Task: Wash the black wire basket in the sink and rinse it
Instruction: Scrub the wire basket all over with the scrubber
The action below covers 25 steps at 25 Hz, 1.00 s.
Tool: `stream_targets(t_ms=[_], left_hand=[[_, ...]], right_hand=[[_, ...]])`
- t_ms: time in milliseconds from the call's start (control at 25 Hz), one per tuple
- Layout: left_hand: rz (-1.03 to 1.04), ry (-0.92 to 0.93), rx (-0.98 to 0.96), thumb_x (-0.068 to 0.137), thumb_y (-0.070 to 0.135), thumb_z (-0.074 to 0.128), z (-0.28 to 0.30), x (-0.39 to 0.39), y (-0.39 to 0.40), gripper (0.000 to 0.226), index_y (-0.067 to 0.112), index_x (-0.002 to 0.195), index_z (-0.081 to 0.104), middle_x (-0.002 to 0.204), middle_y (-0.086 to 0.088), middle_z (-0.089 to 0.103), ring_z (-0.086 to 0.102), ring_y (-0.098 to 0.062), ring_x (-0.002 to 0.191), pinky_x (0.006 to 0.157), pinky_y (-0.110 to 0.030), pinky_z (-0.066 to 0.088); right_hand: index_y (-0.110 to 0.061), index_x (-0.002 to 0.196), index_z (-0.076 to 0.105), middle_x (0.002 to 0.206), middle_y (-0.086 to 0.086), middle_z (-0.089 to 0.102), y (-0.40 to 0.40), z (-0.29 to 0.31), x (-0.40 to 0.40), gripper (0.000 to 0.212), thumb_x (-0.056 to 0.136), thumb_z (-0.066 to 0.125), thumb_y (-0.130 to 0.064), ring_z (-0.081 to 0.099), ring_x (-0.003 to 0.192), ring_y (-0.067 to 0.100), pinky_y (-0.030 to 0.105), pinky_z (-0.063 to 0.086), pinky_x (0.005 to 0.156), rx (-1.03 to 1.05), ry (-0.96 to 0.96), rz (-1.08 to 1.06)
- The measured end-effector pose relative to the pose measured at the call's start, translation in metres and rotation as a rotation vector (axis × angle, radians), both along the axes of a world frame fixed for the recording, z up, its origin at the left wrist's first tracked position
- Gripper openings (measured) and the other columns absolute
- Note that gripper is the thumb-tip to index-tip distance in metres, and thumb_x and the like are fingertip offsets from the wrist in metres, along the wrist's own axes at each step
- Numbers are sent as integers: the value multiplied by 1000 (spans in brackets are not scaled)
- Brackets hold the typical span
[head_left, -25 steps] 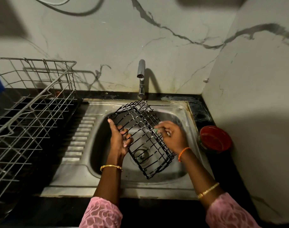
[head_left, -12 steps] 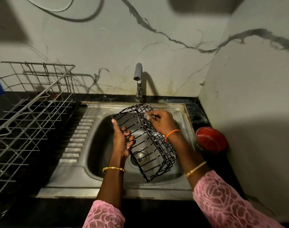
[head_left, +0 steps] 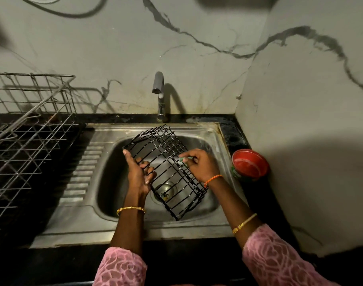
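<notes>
A steel dish rack [head_left: 29, 145] stands at left; the left hand [head_left: 138, 174] grips the black wire basket [head_left: 166, 170], tilted above the sink [head_left: 199, 226]; the right hand [head_left: 199, 165] pinches a small greenish scrubber [head_left: 183, 159] against its wires, near a red bowl [head_left: 249, 164]

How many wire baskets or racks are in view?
2: the black wire basket held over the sink, and a steel dish rack on the counter at left, partly cut off.
</notes>
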State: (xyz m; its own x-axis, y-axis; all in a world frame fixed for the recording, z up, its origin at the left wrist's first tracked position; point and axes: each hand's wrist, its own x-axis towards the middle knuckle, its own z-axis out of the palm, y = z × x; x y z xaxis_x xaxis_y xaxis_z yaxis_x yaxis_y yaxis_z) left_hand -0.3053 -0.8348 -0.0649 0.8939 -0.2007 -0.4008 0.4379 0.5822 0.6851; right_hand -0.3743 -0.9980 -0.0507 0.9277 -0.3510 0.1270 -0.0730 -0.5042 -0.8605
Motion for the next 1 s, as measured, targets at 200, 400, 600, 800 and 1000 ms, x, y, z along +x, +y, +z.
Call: stream_targets(t_ms=[200, 400, 600, 800, 1000], left_hand=[[-17, 5, -28, 88, 69, 34, -11, 0, 1, 54, 20, 65, 31, 47, 10, 30, 21, -5, 30, 30, -11, 13], [-44, 6, 6, 87, 70, 35, -13, 4, -1, 55, 19, 66, 33, 47, 9, 30, 22, -5, 30, 30, -11, 15], [-19, 3, 38, 86, 71, 35, -15, 5, 3, 56, 20, 66, 32, 51, 7, 28, 22, -5, 31, 29, -12, 16], [-29, 1, 22, 87, 71, 35, -15, 4, 2, 55, 20, 67, 33, 52, 8, 29, 23, -5, 32, 29, -12, 15], [-47, -6, 19, 85, 73, 36, -18, 5, 3, 57, 20, 65, 32, 51, 8, 28, 23, -5, 31, 29, -14, 15]], right_hand=[[1, 91, 69, 100, 8, 69, -10, -27, -50, 15, 82, 59, 7, 63, 85, 10, 6, 47, 73, 159, 53, -112], [2, 89, 69, 95, 8, 68, -11, -31, -49, 15, 81, 59, 10, 63, 80, 7, 6, 48, 72, 159, 24, -163], [0, 90, 70, 93, 8, 65, -5, -29, -24, 16, 80, 60, 8, 63, 83, 14, 8, 46, 73, 96, 5, -121], [1, 87, 67, 94, 7, 69, -8, -55, -77, 15, 81, 59, 11, 64, 79, -1, 10, 51, 75, 194, -9, -237], [-14, 75, 64, 81, 2, 67, -9, -60, -85, 27, 79, 58, 13, 60, 72, 6, 26, 52, 73, 272, 86, -300]])
